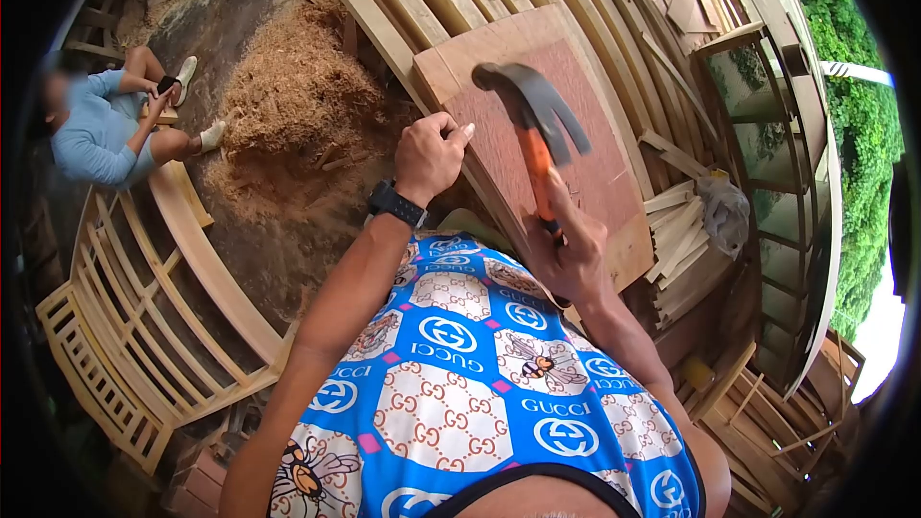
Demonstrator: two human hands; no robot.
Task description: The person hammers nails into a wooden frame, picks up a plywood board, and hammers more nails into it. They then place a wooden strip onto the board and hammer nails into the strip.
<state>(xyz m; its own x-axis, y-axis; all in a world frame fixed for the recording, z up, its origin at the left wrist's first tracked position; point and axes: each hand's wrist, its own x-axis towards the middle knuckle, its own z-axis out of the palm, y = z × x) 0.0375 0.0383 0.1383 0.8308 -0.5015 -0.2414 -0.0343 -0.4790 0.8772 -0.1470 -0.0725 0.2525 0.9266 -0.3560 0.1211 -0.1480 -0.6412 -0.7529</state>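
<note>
My right hand (pixel 576 240) is wrapped round the orange handle of a claw hammer (pixel 536 155). The hammer's dark metal head is raised over a reddish wooden panel (pixel 614 173) with a paler border. Beside the panel's left edge is my left hand (pixel 432 155), its fingers curled in and the thumb side pointing at the panel. Whether anything small is pinched in those fingertips I cannot make out. A black watch (pixel 396 204) sits on the left wrist.
Long wooden boards (pixel 576 0) lie beyond the panel. Short wood strips (pixel 686 259) and a plastic bag (pixel 726 216) are at the right. Left are a sawdust heap (pixel 297 86), a slatted wooden frame (pixel 163 297) and a seated person (pixel 101 129) holding a dark object.
</note>
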